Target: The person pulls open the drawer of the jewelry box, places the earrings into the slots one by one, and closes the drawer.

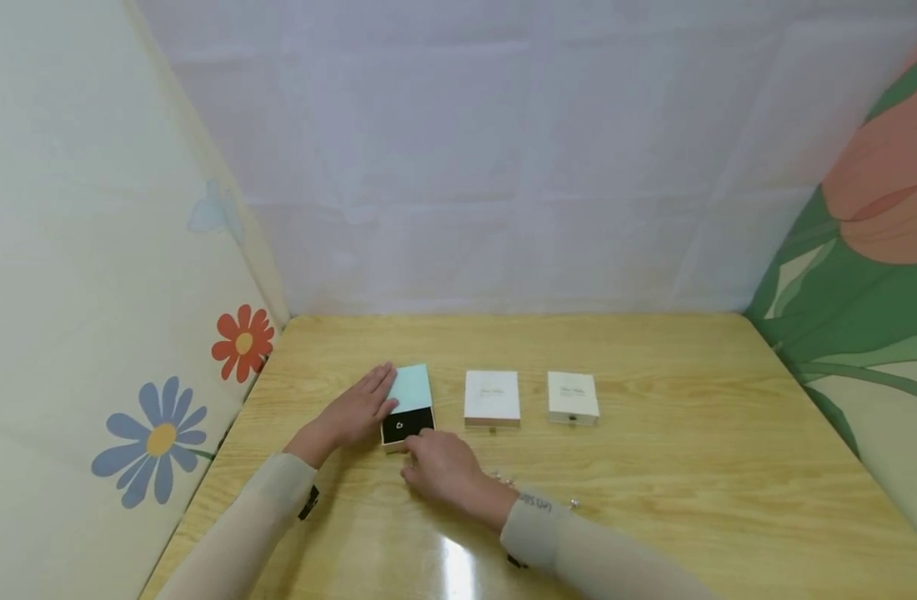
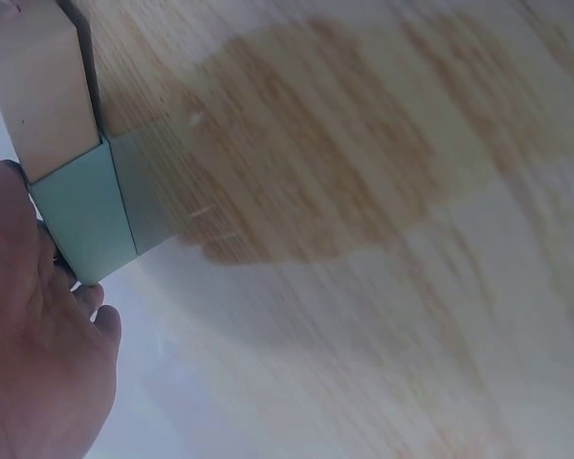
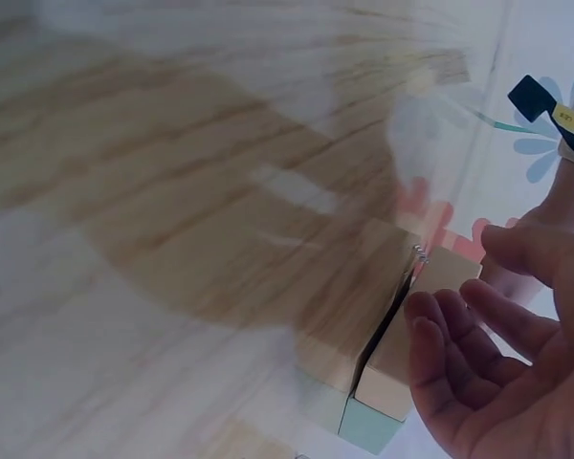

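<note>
A small gift box with a teal sleeve (image 1: 409, 389) stands left of centre on the wooden table. Its cream drawer (image 2: 48, 86) is slid partly out toward me and shows a black lining (image 1: 413, 423). A small silver trinket (image 1: 399, 426) lies on that lining. My left hand (image 1: 356, 410) rests along the sleeve's left side, fingers stretched toward its far end. At the drawer's front, my right hand (image 1: 445, 467) has its fingertips by the edge. In the right wrist view its fingers bend loosely beside the drawer, thumb apart, near a shiny silver bit (image 3: 419, 253).
To the right stand a white box (image 1: 492, 396) and a cream box (image 1: 572, 395), both with printed lids. Small shiny pieces (image 1: 509, 482) lie by my right wrist, and another shiny piece (image 1: 574, 504) lies beyond the forearm. Cloth walls enclose the table.
</note>
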`<control>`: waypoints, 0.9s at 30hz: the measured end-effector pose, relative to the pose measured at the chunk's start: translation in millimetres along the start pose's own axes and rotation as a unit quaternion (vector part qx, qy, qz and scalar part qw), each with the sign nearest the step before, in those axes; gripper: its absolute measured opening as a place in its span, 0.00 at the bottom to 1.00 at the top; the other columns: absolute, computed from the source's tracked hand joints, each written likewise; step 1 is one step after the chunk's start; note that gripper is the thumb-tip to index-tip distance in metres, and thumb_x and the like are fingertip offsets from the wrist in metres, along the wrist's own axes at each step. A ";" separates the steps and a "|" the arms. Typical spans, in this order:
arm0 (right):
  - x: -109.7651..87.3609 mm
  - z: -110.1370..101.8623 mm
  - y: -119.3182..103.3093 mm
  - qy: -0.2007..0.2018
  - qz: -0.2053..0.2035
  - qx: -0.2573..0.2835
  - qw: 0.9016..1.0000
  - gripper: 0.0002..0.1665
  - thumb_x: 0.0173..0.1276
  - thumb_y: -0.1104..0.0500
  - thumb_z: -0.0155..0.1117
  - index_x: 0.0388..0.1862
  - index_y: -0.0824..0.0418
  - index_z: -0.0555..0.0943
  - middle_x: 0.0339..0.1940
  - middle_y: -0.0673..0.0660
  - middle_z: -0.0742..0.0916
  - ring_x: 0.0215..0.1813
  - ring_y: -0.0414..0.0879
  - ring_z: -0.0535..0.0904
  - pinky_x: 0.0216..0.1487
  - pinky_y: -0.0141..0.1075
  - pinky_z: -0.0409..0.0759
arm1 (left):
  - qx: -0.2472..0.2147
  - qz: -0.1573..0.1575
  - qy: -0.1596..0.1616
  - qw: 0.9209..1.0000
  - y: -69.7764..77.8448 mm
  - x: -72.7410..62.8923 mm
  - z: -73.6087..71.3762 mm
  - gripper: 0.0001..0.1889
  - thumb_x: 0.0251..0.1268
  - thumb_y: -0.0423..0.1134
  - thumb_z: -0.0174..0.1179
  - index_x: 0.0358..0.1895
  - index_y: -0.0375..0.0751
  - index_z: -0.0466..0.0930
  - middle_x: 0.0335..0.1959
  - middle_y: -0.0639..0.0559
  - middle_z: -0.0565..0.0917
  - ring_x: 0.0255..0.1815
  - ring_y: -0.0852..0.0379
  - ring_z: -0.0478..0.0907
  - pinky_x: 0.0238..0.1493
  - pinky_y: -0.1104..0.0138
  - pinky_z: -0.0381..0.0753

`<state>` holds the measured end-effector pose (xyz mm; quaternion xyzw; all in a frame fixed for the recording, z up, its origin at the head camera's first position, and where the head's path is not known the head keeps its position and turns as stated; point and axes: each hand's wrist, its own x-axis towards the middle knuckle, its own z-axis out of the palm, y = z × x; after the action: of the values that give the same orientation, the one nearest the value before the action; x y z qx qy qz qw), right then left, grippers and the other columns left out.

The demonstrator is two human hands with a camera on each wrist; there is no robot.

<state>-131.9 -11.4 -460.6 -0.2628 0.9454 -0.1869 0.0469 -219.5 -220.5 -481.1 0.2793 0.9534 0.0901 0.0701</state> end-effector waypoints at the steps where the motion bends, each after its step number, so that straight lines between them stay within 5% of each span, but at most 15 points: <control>1: 0.7 1.2 0.2 -0.001 0.001 -0.005 1.000 0.18 0.64 0.51 0.73 0.52 0.53 0.88 0.35 0.48 0.85 0.35 0.41 0.80 0.33 0.32 0.79 | 0.000 0.001 0.001 1.000 0.0 -0.3 -0.2 0.35 0.86 0.52 0.35 0.80 0.28 0.44 0.82 0.34 0.46 0.83 0.37 0.44 0.81 0.47 0.48; 13: 3.4 11.9 -0.2 -0.008 -0.008 -0.057 0.998 0.19 0.63 0.54 0.72 0.55 0.49 0.87 0.38 0.51 0.86 0.37 0.44 0.81 0.34 0.34 0.81 | -0.003 0.004 0.011 1.000 -1.1 -1.1 3.3 0.35 0.86 0.51 0.36 0.80 0.28 0.44 0.82 0.35 0.46 0.83 0.37 0.44 0.81 0.48 0.49; 21: 3.8 17.3 -3.5 -0.006 -0.007 -0.083 0.997 0.03 0.62 0.55 0.71 0.35 0.51 0.87 0.33 0.51 0.87 0.38 0.45 0.82 0.32 0.37 0.81 | -0.001 0.011 0.013 1.000 -1.5 0.3 5.0 0.34 0.86 0.51 0.35 0.80 0.28 0.44 0.82 0.34 0.47 0.83 0.38 0.44 0.81 0.48 0.49; 27: 5.4 17.9 -4.8 0.003 -0.016 -0.081 0.997 0.03 0.61 0.56 0.72 0.29 0.51 0.86 0.27 0.49 0.86 0.33 0.44 0.81 0.27 0.35 0.78 | -0.010 0.009 0.012 1.000 -0.6 -1.7 2.7 0.35 0.86 0.50 0.37 0.80 0.27 0.44 0.82 0.34 0.47 0.83 0.37 0.44 0.81 0.48 0.48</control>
<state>-131.0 -23.8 -475.3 -0.2804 0.9532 -0.1114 0.0200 -217.9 -221.5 -483.7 0.2858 0.9508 0.1035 0.0601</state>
